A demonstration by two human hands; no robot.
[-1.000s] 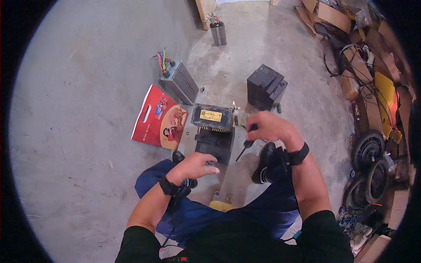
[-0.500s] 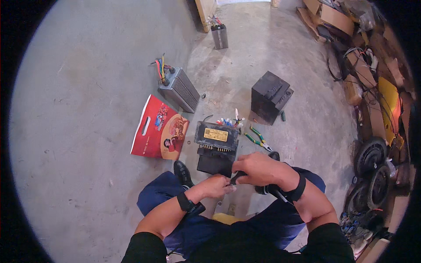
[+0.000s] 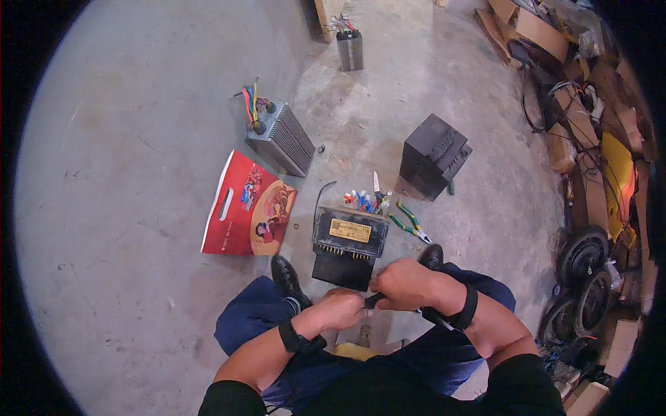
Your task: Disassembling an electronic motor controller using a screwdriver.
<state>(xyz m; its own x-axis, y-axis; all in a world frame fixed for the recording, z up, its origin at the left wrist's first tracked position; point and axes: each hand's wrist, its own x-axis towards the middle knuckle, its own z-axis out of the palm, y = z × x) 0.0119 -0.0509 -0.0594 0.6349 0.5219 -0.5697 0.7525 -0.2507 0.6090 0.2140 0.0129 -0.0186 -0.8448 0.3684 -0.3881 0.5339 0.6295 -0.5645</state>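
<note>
My left hand [image 3: 338,309] and my right hand [image 3: 404,286] meet between my knees, fingers closed. A small dark piece [image 3: 375,301] shows between them, gripped by the right hand; its kind is unclear. The left fingers press together right beside it, and what they hold is hidden. Just beyond my hands lies a black electronic control box [image 3: 349,232] with a yellow label and a row of brass-coloured terminals. A plain black block [image 3: 343,270] sits at its near side. Coloured wire connectors [image 3: 364,201] bunch at its far edge.
Green-handled pliers [image 3: 412,222] lie right of the box. Beyond stand a black battery-like block [image 3: 433,157], a grey finned controller [image 3: 283,139] with wires, and another finned unit [image 3: 350,52]. A red bag [image 3: 250,208] lies left. Cardboard, tyres [image 3: 581,255] and scrap line the right.
The control box has come nearer to me, and a thin black cable now stands out at its far left corner. Both hands have dropped slightly, staying together around the dark piece.
</note>
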